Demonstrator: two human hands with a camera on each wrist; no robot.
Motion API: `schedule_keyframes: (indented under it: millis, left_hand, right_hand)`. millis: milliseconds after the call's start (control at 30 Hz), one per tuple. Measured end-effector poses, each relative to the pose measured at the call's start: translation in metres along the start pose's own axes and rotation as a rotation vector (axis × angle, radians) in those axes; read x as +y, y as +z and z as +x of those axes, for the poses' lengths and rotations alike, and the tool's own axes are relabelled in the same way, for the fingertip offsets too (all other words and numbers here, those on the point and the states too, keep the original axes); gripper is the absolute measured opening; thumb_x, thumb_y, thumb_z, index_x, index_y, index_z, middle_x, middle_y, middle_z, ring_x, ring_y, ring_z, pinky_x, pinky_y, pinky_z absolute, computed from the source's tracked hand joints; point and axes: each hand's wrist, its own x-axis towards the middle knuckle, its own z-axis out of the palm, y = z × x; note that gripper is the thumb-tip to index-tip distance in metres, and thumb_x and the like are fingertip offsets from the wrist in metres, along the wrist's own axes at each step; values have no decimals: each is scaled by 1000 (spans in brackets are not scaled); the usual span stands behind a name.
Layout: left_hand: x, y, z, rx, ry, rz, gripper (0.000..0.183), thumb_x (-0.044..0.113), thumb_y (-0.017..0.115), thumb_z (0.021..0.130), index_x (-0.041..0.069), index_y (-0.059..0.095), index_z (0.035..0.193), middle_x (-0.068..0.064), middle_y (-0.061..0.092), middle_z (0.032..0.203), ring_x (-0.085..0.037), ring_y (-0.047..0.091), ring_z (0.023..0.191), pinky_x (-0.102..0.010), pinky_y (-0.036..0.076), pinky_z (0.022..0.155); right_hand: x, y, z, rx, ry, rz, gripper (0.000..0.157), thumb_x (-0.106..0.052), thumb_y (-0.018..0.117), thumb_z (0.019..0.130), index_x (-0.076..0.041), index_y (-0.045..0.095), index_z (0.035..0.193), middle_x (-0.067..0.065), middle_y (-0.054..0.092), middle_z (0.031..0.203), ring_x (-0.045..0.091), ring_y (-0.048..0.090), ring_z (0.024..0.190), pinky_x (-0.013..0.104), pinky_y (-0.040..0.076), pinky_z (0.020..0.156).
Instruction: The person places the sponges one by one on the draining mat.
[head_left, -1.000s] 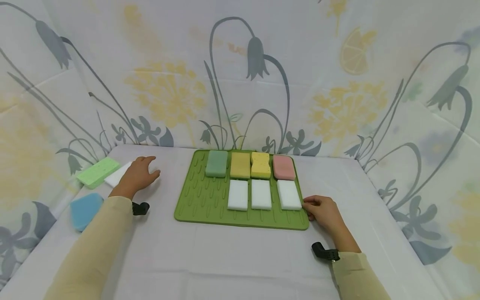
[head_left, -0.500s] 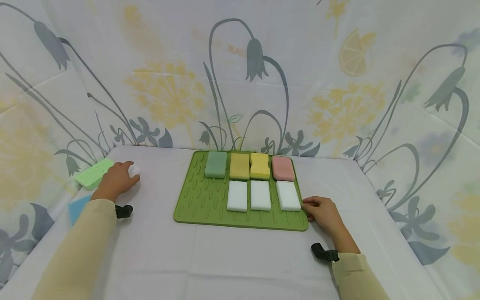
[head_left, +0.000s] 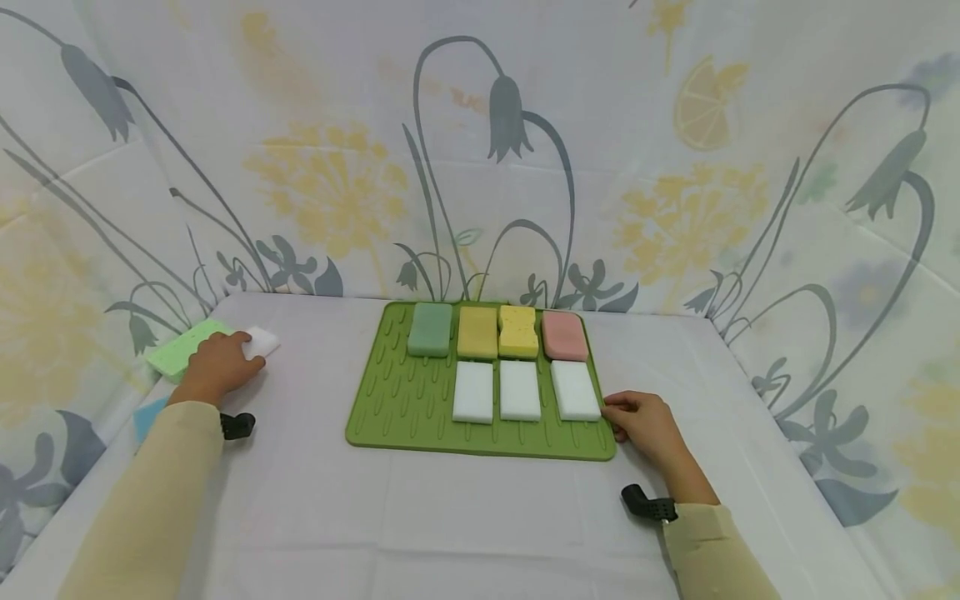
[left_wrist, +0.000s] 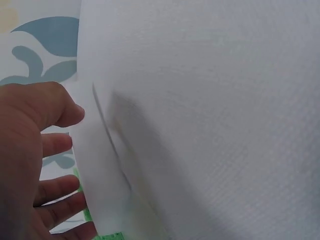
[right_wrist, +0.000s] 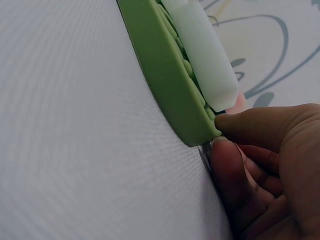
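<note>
My left hand (head_left: 221,365) is at a white sponge (head_left: 262,342) on the left of the table, its thumb and fingers at the sponge's edges. In the left wrist view, the fingertips meet the side of the white sponge (left_wrist: 97,165). My right hand (head_left: 647,429) pinches the right edge of the green ridged mat (head_left: 390,417), thumb on top and index finger underneath, as the right wrist view shows at the mat's corner (right_wrist: 192,132). Three white sponges (head_left: 474,392) lie in the mat's front row. Behind them are a green (head_left: 431,330), two yellow (head_left: 477,332) and a pink sponge (head_left: 566,336).
A light green sponge (head_left: 183,346) lies beyond the left hand, against the patterned backdrop (head_left: 337,167). The left forearm partly covers a blue sponge (head_left: 150,417). A white cloth (head_left: 420,525) covers the table.
My left hand has moved left and slightly down, over the white sponge, and its fingers have come in around it. The forearm now covers more of the blue sponge. The right hand stays put.
</note>
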Motion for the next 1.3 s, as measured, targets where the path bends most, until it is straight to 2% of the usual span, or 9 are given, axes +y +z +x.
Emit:
schedule_keyframes:
  millis: [200,433,733,1000,1300]
  left_hand:
    - [3,-7,-4,-15,-2,11,60,32,49,88,-9,42,131,-44,47,117,-58,49,102,-59,43,75]
    - [8,-4,-7,-37,-3,-32,64,35,50,89,-10,38,133,-45,41,120,-60,41,108,-64,40,85]
    - [31,-1,-11,6,29,-55,65,34,52,91,-14,38,133,-44,44,121,-55,43,110,-62,40,92]
    - [50,6,-13,-13,11,-60,67,36,55,92,-15,39,134,-43,43,123,-52,46,109,-61,42,93]
    - [70,18,-21,7,18,-76,68,38,56,92,-13,41,134,-42,45,121,-49,49,106,-60,43,92]
  right_hand:
    - [-2,-1,-1,1,-7,5,35,-24,67,91,1,66,116,13,73,98,12,63,62,27,53,59]
    - [1,1,0,-4,-8,2,35,-25,67,90,0,67,114,10,73,93,13,63,62,28,53,59]
    - [2,2,-1,-1,-23,-8,33,-24,66,91,0,67,114,11,73,94,12,63,62,28,53,59]
    - [0,1,-1,-6,-26,0,33,-23,66,91,0,67,114,10,72,92,12,63,61,28,53,58]
    - [-1,-1,-1,-7,-18,4,34,-23,66,91,1,66,115,12,73,96,12,63,62,28,53,58]
